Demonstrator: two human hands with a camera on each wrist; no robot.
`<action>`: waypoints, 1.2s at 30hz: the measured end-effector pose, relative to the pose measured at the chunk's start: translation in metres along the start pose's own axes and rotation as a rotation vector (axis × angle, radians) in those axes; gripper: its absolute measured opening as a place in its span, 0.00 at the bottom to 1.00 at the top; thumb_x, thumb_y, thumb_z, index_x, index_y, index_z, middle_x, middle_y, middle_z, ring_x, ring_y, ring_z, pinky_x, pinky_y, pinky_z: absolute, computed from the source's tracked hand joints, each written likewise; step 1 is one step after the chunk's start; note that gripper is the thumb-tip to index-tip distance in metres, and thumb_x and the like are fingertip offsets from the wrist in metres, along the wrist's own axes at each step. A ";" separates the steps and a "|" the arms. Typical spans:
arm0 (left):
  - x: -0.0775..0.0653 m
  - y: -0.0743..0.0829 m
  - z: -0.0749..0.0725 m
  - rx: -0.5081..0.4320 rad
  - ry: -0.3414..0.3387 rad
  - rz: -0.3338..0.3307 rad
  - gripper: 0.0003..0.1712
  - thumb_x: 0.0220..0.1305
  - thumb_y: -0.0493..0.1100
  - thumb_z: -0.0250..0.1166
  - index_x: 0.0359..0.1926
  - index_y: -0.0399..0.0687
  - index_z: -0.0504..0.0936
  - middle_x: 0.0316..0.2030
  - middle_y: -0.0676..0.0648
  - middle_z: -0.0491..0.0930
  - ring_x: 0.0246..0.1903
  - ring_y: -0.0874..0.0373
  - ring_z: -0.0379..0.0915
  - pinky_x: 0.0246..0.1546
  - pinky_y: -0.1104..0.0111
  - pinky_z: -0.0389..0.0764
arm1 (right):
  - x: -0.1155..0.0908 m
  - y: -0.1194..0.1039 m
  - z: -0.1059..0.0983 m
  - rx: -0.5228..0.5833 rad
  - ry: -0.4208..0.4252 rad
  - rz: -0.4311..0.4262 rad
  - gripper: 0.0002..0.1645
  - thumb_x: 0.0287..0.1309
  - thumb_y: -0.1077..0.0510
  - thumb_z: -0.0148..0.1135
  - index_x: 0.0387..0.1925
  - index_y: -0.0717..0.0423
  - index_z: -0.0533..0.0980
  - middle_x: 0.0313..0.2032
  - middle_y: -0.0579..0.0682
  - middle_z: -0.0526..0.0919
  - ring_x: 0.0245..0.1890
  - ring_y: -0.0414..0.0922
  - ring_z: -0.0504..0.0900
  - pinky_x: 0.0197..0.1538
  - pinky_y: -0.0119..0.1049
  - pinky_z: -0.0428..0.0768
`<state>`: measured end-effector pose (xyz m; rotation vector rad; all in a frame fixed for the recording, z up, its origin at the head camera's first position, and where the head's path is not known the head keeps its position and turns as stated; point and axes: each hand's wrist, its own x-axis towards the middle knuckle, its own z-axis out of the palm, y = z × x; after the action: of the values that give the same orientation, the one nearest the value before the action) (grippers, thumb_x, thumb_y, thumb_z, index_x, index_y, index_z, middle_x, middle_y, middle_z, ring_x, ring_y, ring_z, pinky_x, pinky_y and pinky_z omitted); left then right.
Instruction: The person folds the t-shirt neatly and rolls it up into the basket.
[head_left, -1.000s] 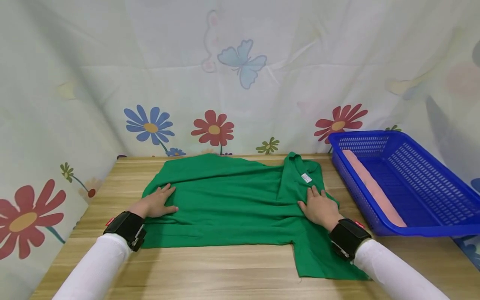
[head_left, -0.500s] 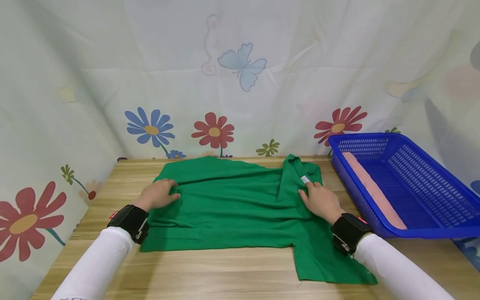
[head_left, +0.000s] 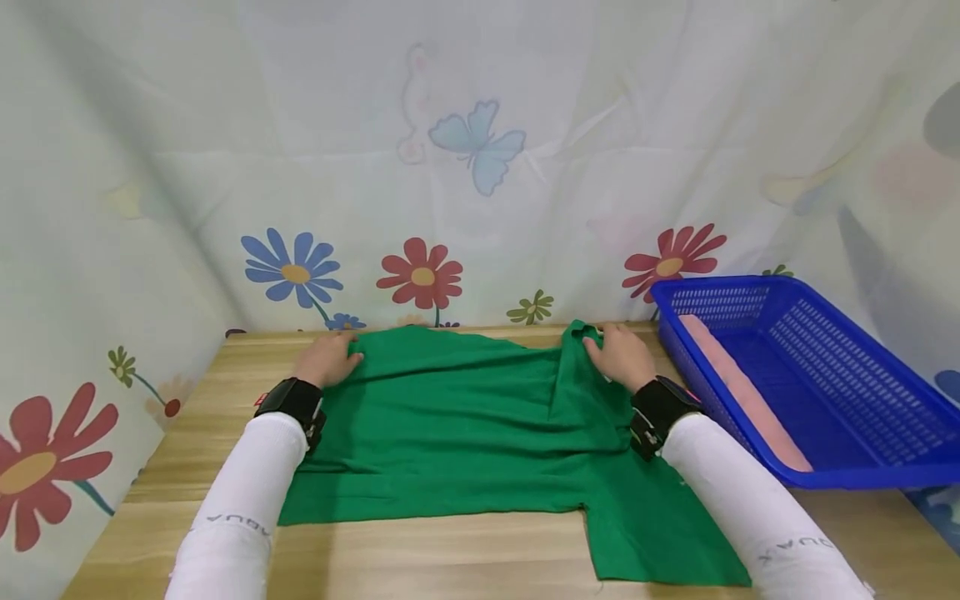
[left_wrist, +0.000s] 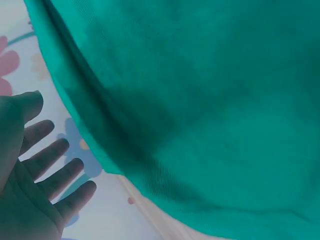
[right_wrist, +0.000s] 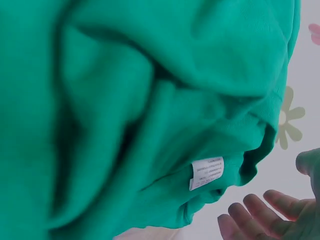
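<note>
"Left hand (head_left: 326,360) and right hand (head_left: 622,358) have both moved up to the far edge of the green shirt (head_left: 450,425) since a second ago, right?"

"Yes, the left at the corner well apart from the blue basket (head_left: 870,478), the right by the collar (head_left: 577,330), near the basket"

"And each grip?"

"Fingers spread on both; the wrist views show them beside the cloth"

"Where's the shirt?"

"Lying wrinkled on the wooden surface (head_left: 450,558), left of the basket, a white tag (right_wrist: 207,172) inside its collar, one sleeve (head_left: 667,533) spread toward the person. Inside the basket, along its left side, lies a long pink cloth (head_left: 746,396)"
</note>
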<state>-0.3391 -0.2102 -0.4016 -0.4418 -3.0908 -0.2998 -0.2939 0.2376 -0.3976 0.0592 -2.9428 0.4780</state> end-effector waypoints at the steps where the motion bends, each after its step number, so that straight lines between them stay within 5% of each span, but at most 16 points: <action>1: 0.002 -0.001 0.001 0.004 -0.010 -0.020 0.28 0.60 0.46 0.54 0.57 0.35 0.64 0.55 0.32 0.63 0.53 0.37 0.60 0.50 0.49 0.63 | 0.003 0.000 0.001 0.005 -0.012 0.006 0.29 0.59 0.48 0.46 0.53 0.68 0.66 0.49 0.68 0.70 0.47 0.61 0.70 0.48 0.53 0.67; 7: 0.015 -0.008 0.006 -0.006 -0.080 -0.115 0.35 0.61 0.48 0.52 0.63 0.33 0.53 0.58 0.29 0.58 0.55 0.35 0.55 0.50 0.47 0.61 | 0.022 0.002 0.007 0.035 -0.087 0.055 0.33 0.59 0.45 0.44 0.54 0.70 0.64 0.49 0.69 0.69 0.48 0.63 0.69 0.49 0.54 0.66; 13: 0.022 -0.014 0.008 -0.027 -0.102 -0.210 0.33 0.62 0.48 0.49 0.63 0.36 0.54 0.58 0.30 0.57 0.55 0.35 0.55 0.49 0.46 0.62 | 0.039 0.002 0.010 0.075 -0.142 0.112 0.36 0.60 0.43 0.39 0.53 0.72 0.63 0.48 0.71 0.69 0.47 0.64 0.69 0.48 0.53 0.67; 20: 0.040 -0.015 0.027 0.043 -0.075 -0.216 0.34 0.62 0.49 0.49 0.61 0.31 0.54 0.56 0.29 0.59 0.54 0.35 0.56 0.49 0.46 0.62 | 0.048 -0.004 0.018 0.117 -0.217 0.274 0.36 0.58 0.39 0.37 0.51 0.67 0.66 0.51 0.69 0.67 0.49 0.64 0.67 0.46 0.62 0.64; 23: 0.042 -0.010 0.027 0.061 -0.004 -0.178 0.29 0.60 0.48 0.51 0.55 0.31 0.63 0.51 0.30 0.65 0.50 0.35 0.61 0.47 0.48 0.64 | 0.050 -0.004 0.020 0.143 -0.218 0.319 0.37 0.58 0.38 0.36 0.52 0.66 0.66 0.52 0.68 0.67 0.49 0.64 0.67 0.46 0.63 0.61; 27: 0.043 -0.003 0.024 0.057 0.081 -0.158 0.19 0.58 0.48 0.54 0.40 0.36 0.76 0.41 0.34 0.73 0.40 0.39 0.70 0.39 0.51 0.70 | 0.049 -0.006 0.019 0.168 -0.169 0.316 0.36 0.56 0.38 0.39 0.47 0.67 0.69 0.48 0.67 0.71 0.41 0.59 0.72 0.37 0.51 0.69; 30: 0.041 0.002 0.022 0.022 0.076 -0.164 0.15 0.57 0.50 0.56 0.31 0.41 0.78 0.35 0.37 0.76 0.33 0.44 0.72 0.30 0.55 0.72 | 0.049 -0.008 0.018 0.183 -0.152 0.296 0.34 0.56 0.39 0.41 0.43 0.67 0.71 0.43 0.66 0.73 0.34 0.55 0.73 0.28 0.42 0.69; 36: 0.041 0.008 0.022 -0.020 0.063 -0.166 0.13 0.54 0.49 0.60 0.22 0.46 0.75 0.25 0.44 0.73 0.25 0.51 0.69 0.22 0.63 0.67 | 0.047 -0.010 0.016 0.202 -0.117 0.268 0.31 0.57 0.40 0.41 0.42 0.64 0.71 0.40 0.64 0.74 0.32 0.53 0.73 0.27 0.38 0.66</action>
<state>-0.3756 -0.1869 -0.4206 -0.1725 -3.0701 -0.3395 -0.3420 0.2218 -0.4022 -0.2971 -3.0187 0.8353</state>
